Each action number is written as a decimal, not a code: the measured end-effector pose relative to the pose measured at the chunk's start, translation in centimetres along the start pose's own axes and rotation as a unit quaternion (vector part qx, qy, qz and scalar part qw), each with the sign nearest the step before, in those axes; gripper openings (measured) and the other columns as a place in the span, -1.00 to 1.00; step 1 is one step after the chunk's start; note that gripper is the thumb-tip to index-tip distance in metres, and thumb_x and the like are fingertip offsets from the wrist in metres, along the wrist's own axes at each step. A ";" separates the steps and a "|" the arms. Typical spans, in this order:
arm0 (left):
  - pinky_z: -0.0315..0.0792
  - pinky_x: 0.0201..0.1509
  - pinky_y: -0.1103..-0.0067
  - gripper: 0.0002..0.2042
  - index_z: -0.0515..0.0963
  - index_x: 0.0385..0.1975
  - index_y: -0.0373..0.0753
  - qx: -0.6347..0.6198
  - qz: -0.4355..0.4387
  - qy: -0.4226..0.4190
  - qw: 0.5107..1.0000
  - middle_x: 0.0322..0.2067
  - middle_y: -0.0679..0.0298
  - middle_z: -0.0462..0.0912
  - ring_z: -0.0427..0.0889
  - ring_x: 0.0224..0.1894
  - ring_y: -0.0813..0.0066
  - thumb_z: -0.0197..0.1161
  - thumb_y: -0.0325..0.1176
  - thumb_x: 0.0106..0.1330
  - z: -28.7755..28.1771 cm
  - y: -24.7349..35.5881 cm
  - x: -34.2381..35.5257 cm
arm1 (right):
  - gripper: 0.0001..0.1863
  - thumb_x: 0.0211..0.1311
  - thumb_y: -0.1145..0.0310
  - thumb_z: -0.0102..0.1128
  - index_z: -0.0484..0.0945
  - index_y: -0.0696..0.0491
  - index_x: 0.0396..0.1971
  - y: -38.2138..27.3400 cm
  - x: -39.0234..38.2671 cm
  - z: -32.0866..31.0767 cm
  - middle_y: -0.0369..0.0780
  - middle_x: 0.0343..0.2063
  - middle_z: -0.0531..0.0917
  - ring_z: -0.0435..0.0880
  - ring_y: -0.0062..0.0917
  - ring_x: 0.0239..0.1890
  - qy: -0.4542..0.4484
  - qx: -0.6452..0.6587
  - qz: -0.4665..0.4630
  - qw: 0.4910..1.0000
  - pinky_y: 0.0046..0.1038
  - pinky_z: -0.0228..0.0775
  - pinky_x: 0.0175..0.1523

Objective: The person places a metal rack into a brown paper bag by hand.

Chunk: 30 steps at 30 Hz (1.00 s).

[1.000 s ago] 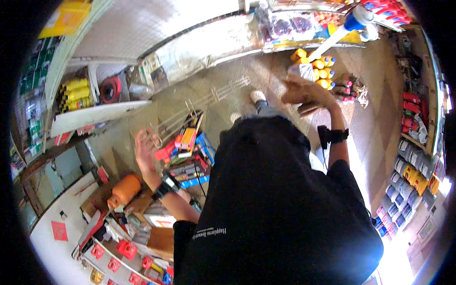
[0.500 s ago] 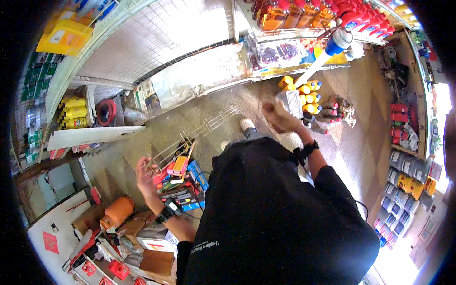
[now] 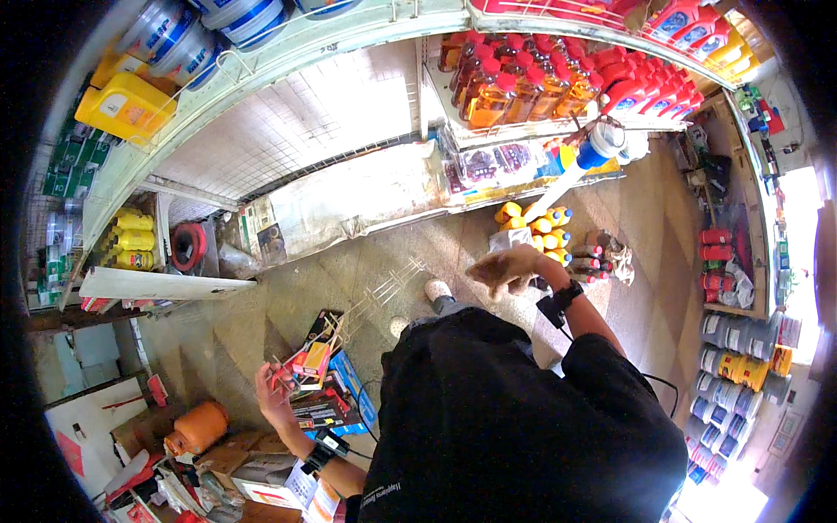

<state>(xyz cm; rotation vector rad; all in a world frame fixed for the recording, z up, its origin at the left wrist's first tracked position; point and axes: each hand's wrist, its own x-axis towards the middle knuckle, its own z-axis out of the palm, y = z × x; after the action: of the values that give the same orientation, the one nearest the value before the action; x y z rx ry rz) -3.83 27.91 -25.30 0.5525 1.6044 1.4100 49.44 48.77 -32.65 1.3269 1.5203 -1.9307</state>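
Observation:
At the lower left, my left hand (image 3: 275,399) is held up with its fingers curled round a small thin object that I cannot make out. Beside it lies a pile of goods: a yellow-and-pink box (image 3: 316,359), a black box (image 3: 324,410) and a blue box (image 3: 359,388). On the right, my right hand (image 3: 507,268) hangs in the air with its fingers loosely apart, and nothing shows in it. Just beyond that hand, yellow bottles (image 3: 551,237) stand on the floor, with dark red-capped bottles (image 3: 593,261) next to them.
A white wire rack (image 3: 379,296) lies on the floor ahead. Shelving with amber bottles (image 3: 523,91) runs along the far side. A white pole (image 3: 558,192) with a blue end leans there. At the lower left are an orange gas cylinder (image 3: 199,427) and cardboard boxes; stacked cans (image 3: 741,334) stand right.
My view has shifted, bringing more of the upper shelves in. The right hand's fingers have dropped and turned to the left. My left hand remains raised beside the boxes.

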 end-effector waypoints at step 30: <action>0.40 -0.25 0.62 -0.66 0.43 0.00 -0.17 0.047 -0.019 0.145 0.988 -0.13 0.30 0.52 0.49 -0.35 0.54 -0.09 -0.17 0.33 2.7 -0.6 -4.8 | -0.64 0.28 0.11 -0.10 0.52 0.08 -0.21 -13.0 -4.2 -23.9 0.00 -0.26 0.60 0.57 -0.06 -0.21 0.458 -0.427 -0.183 0.758 -0.12 0.39 -0.08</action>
<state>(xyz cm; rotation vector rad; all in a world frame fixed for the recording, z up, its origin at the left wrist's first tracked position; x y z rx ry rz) 0.95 25.35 -24.14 0.3808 1.9103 1.4406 52.69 73.69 -21.53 1.5931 2.7775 -0.3362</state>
